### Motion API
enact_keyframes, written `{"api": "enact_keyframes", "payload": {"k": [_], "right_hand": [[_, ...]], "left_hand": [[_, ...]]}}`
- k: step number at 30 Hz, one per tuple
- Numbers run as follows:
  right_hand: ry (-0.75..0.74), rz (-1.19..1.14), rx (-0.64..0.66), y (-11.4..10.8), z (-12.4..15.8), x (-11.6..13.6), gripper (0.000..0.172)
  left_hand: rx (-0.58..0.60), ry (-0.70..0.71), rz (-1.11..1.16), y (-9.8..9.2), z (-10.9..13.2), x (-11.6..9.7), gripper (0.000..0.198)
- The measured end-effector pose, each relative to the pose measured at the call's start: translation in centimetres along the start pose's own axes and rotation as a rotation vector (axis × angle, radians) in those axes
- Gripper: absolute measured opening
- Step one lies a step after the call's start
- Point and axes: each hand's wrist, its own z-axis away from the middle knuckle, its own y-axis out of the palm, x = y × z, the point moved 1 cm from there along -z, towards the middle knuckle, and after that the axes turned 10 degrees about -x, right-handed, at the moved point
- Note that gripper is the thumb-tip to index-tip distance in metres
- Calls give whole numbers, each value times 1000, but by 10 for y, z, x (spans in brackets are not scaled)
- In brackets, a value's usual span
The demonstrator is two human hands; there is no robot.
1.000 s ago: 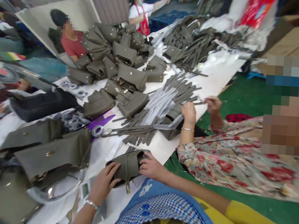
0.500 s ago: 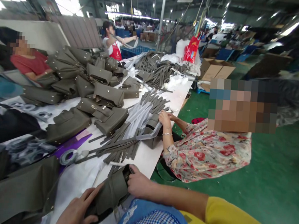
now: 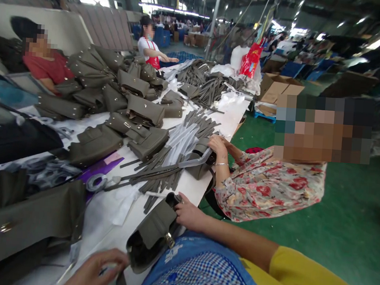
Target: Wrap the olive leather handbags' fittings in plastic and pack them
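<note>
A small dark olive handbag (image 3: 154, 227) lies tilted at the table's near edge, against my blue apron. Its dark mouth faces me, and a gold metal clasp shows on its flap. My right hand (image 3: 190, 212) grips the bag's far end, fingers curled over the rim. Beside the near end is my left hand (image 3: 98, 268), its fingers bent and drawn together at the tips. Just under those fingertips hangs a dark strap end (image 3: 121, 282) with a bit of metal; whether the fingers pinch it is unclear.
Across the table, a co-worker in a floral shirt (image 3: 271, 187) handles another bag (image 3: 202, 150). Loose straps (image 3: 162, 171) spread over the middle, with piled handbags (image 3: 146, 109) beyond. At left lies a larger bag (image 3: 35, 218); a coiled clear tube (image 3: 96, 182) rests near it.
My left hand has come off the handbag's side and drawn its fingers in. The bag has turned, showing its clasp and mouth. My right hand stays at its far end.
</note>
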Motion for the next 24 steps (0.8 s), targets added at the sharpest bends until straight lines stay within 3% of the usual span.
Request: {"api": "enact_keyframes", "payload": {"k": [1,3,5,10,16,19,22,24], "right_hand": [[-43,7,-4,-2,1,0,25],[-91,20,-45,-5,2,-1,24],[-100,3,-91,-6,2,-2,23],[-130,-51,-109,-3,5,-4,21],[-169,-283,-25,-22,4,-1,24],[-23,-536,-74,-40,-8,-9,20],[319,-728,-254,-42,-24,-31,24],[548,-808,-375,-30,-37,-53,25]], "left_hand": [[-91,-48,-2,3,-10,-5,35],[-310,-4,-61,15,-36,-11,43],[-382,63,-175,35,-63,-13,62],[-234,29,-310,70,-109,-9,94],[-285,-114,-451,82,-133,-8,101],[-297,-81,-507,95,-138,-11,108],[-246,-2,-335,94,-136,-14,106],[-253,0,-170,83,-134,-14,91]]}}
